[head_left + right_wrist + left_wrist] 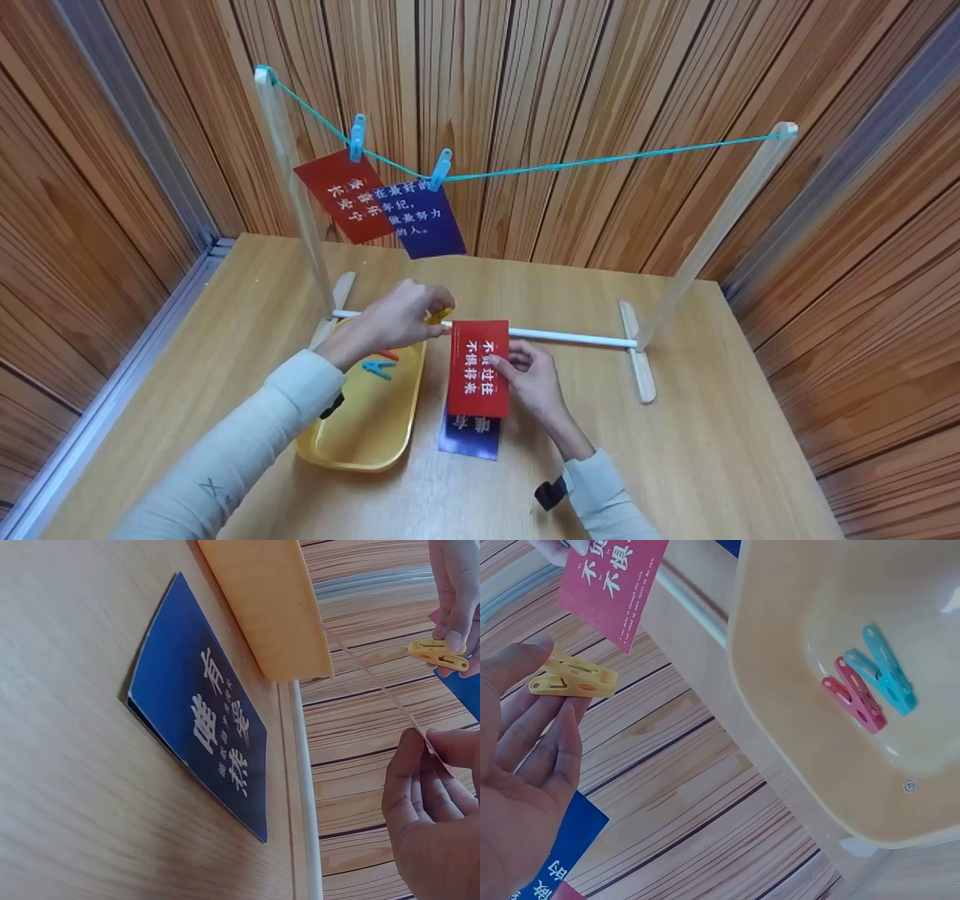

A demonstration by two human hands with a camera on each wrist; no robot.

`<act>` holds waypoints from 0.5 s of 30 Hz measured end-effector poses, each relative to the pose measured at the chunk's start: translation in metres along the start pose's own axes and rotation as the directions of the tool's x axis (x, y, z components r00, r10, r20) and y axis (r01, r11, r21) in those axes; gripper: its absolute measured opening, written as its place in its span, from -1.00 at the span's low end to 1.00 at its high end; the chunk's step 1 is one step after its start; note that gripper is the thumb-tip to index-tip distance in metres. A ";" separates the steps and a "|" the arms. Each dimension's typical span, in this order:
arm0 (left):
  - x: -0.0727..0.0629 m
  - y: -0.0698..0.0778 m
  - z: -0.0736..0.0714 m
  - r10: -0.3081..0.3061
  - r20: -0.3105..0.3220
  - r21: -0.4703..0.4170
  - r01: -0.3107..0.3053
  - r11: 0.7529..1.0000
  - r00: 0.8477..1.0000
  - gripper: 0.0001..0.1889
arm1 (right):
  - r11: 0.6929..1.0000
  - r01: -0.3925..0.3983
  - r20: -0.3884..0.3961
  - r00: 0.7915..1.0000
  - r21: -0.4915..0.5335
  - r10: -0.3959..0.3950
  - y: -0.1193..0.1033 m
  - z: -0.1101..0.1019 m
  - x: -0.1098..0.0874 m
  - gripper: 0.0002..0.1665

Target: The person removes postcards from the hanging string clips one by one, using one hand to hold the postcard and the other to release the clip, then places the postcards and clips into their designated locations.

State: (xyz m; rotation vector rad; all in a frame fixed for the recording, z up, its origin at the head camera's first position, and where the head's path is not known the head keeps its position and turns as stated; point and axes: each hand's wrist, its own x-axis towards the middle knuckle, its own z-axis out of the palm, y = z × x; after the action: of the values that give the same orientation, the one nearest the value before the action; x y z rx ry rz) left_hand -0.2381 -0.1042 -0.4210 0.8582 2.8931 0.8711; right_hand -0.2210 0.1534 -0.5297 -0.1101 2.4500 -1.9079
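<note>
My left hand point(409, 311) pinches a yellow clothespin point(574, 676) between thumb and fingers, close to the top edge of a red card. That red card point(478, 367) with white characters is held at its right edge by my right hand point(534, 377), thumb in front and fingers behind. Beneath it a blue card point(199, 709) lies on the table, and in the right wrist view more than one layer shows at its edge. In the yellow tray point(780, 765) lie a red clothespin point(855, 695) and a blue clothespin point(883, 671).
A green string point(600, 160) runs between two wooden posts. From it hang another red card point(341, 199) and another blue card point(424, 221), each on a light blue clothespin. A white rod point(570, 337) joins the posts low down, behind the hands. Wood-panelled walls surround the table.
</note>
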 end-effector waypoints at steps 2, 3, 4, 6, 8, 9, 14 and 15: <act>0.000 -0.001 0.000 0.000 0.005 -0.007 0.000 1.000 1.000 -0.62 | 1.000 0.005 0.001 1.000 0.008 -0.005 0.002 0.000 0.000 -0.59; 0.000 -0.001 0.001 0.000 0.009 -0.009 0.000 1.000 1.000 -0.63 | 1.000 0.007 0.001 1.000 0.011 -0.007 0.002 0.000 0.000 -0.59; 0.000 -0.001 0.001 0.000 0.014 -0.011 0.000 1.000 1.000 -0.63 | 1.000 0.016 0.003 1.000 0.011 -0.016 0.002 0.000 0.000 -0.59; 0.000 -0.002 0.002 -0.002 0.024 -0.015 0.003 1.000 1.000 -0.63 | 1.000 0.011 0.003 1.000 0.014 -0.011 0.004 -0.001 0.000 -0.60; 0.001 -0.004 0.004 -0.005 0.031 -0.011 0.005 1.000 1.000 -0.63 | 1.000 0.003 0.003 1.000 0.018 -0.003 0.005 -0.001 0.000 -0.60; 0.001 -0.005 0.004 -0.010 0.033 -0.005 0.010 1.000 0.999 -0.63 | 1.000 -0.002 0.001 1.000 0.018 0.001 0.005 -0.001 0.000 -0.59; 0.000 -0.009 0.007 -0.049 0.048 0.055 0.047 0.997 0.998 -0.62 | 0.999 -0.014 -0.006 1.000 0.029 0.014 0.009 -0.003 0.002 -0.57; 0.000 -0.010 0.007 -0.062 0.053 0.072 0.058 0.996 0.997 -0.62 | 1.000 -0.012 -0.005 1.000 0.027 0.012 0.010 -0.004 0.002 -0.56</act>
State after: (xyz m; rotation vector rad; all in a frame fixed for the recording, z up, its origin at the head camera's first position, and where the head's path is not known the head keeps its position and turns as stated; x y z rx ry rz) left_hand -0.2415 -0.1074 -0.4321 0.7823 2.9012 0.7328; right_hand -0.2239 0.1592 -0.5380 -0.0902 2.4212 -1.9385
